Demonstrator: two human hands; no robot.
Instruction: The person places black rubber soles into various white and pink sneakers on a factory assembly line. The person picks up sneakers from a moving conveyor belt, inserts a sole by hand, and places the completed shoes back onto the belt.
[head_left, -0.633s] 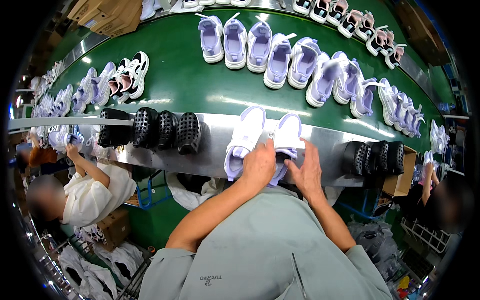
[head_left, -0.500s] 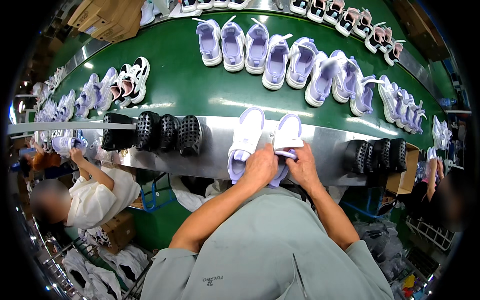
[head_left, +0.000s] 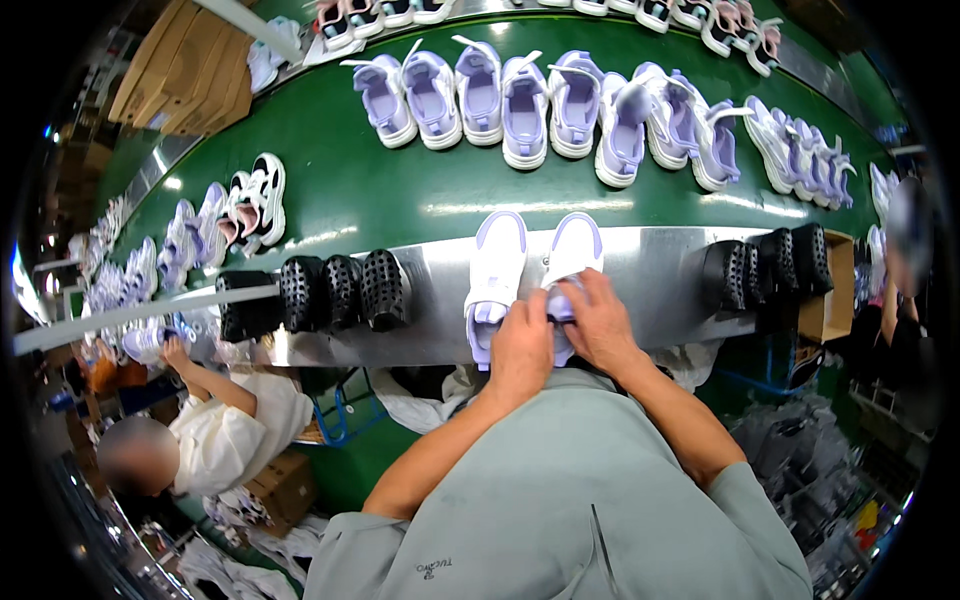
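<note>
My left hand point(head_left: 520, 345) has slid right off the left shoe point(head_left: 492, 280), joining my right hand point(head_left: 600, 320) at the heel of the right shoe point(head_left: 570, 270).

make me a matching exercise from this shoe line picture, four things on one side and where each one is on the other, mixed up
Things:
1. pair of white shoes
2. row of lilac shoes
3. black soles
4. cardboard boxes

Places:
A. far side of the green belt
B. top left, beyond the belt
C. metal ledge, under both hands
D. metal ledge, left of the left hand

Pairs: 1-C, 2-A, 3-D, 4-B
</note>
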